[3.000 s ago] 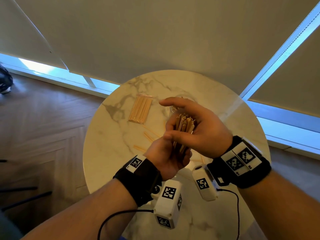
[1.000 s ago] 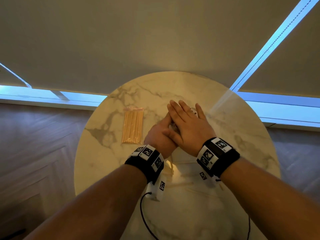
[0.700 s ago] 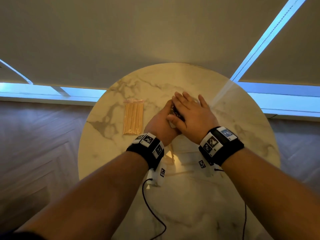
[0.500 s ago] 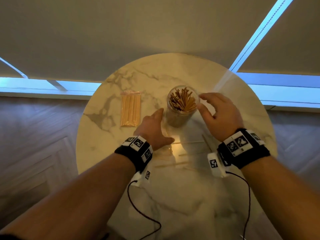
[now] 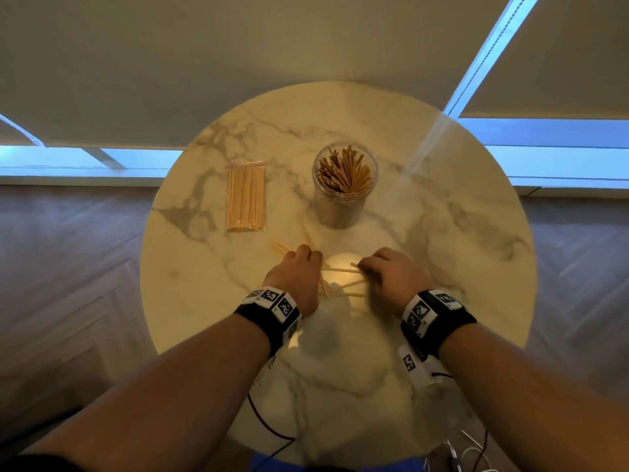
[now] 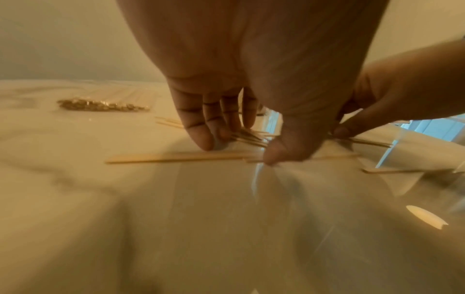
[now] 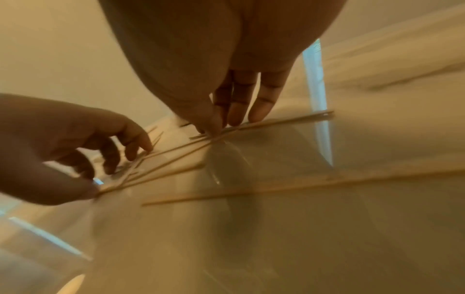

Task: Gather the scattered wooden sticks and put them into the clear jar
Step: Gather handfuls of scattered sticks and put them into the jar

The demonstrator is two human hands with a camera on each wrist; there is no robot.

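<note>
The clear jar (image 5: 344, 199) stands upright at the table's far middle, packed with wooden sticks (image 5: 343, 173). Several loose sticks (image 5: 342, 270) lie crossed on the marble in front of it, between my two hands. My left hand (image 5: 301, 264) is knuckles-up on their left ends; in the left wrist view its fingers (image 6: 205, 137) and thumb pinch a small bunch of sticks (image 6: 247, 138) against the table. More sticks (image 5: 279, 248) poke out to its left. My right hand (image 5: 381, 270) pinches the right ends, fingertips (image 7: 237, 117) down on the sticks (image 7: 281, 120).
A sealed packet of sticks (image 5: 245, 199) lies left of the jar. The round marble table (image 5: 459, 233) ends a short way beyond both hands, with wooden floor below. Cables hang at the near edge (image 5: 272, 434).
Both hands left the top of the jar, where they were pressing sticks in, and came down toward me onto the loose sticks on the table.
</note>
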